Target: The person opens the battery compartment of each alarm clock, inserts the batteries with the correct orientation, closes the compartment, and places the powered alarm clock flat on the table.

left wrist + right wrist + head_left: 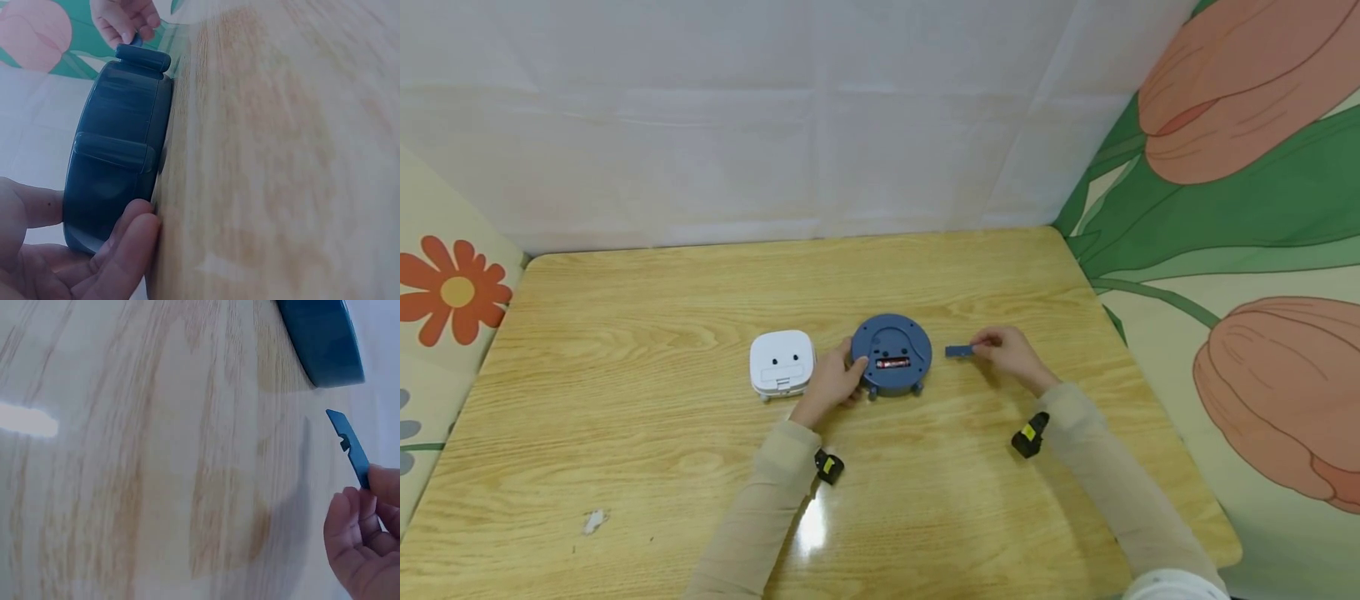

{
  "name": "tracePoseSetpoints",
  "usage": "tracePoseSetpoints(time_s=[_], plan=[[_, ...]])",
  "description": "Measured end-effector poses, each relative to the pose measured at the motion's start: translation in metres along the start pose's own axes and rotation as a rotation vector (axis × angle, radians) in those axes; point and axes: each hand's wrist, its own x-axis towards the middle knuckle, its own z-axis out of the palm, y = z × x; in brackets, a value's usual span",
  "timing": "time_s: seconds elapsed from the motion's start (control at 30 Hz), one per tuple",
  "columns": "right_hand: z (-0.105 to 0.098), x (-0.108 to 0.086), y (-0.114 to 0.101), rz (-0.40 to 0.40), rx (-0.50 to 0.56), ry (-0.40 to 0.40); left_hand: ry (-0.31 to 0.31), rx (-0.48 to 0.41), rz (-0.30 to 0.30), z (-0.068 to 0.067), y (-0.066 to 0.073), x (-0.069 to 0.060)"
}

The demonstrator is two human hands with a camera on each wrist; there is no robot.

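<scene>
A round dark blue clock-like device (891, 333) with stubby feet lies on the table, its back facing up. In its uncovered compartment sits a red battery (892, 363). My left hand (831, 383) grips the device by its left edge, thumb on top and fingers around the side, as the left wrist view also shows. To the right, my right hand (1011, 358) pinches the end of a small blue battery cover (351, 447) between thumb and fingers. The cover is held apart from the device, a little above the table.
Just left of my left hand is a white rounded-square device (782, 358) with small feet and a closed panel. A whitish worn patch (595, 522) marks the wooden table (647, 417) at front left. A white cloth (775, 125) hangs behind the table.
</scene>
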Motion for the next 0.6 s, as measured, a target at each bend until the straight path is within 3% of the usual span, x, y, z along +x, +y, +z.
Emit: tracePoseSetpoints(time_s=[0.27, 0.6], plan=[[0.004, -0.004, -0.010, -0.008, 0.184, -0.027, 0.000, 0.002, -0.005, 0.000, 0.000, 0.000], [0.010, -0.009, -0.022, -0.021, 0.243, -0.027, -0.004, -0.002, -0.016, 0.000, 0.000, 0.000]])
